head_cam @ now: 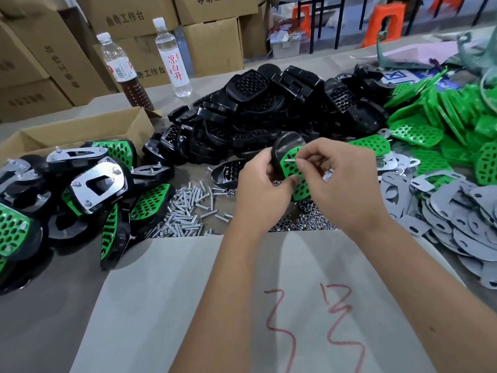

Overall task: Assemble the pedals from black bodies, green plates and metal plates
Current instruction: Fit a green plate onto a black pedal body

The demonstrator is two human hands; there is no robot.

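My left hand (262,184) grips a black pedal body (285,145) with a green perforated plate (291,168) laid on it, held upright over the table's middle. My right hand (341,181) pinches a small metal screw (290,160) whose tip is at a hole near the top of the green plate. Behind lies a heap of black bodies (269,109). Loose green plates (435,114) pile up at the right, grey metal plates (451,208) in front of them. Finished pedals (88,184) are stacked at the left.
Loose screws (185,211) and nuts (309,222) lie scattered below my hands. A sheet of cardboard with red writing (269,305) covers the near table. An open carton (80,130) and two bottles (172,57) stand at the back left, with stacked boxes behind.
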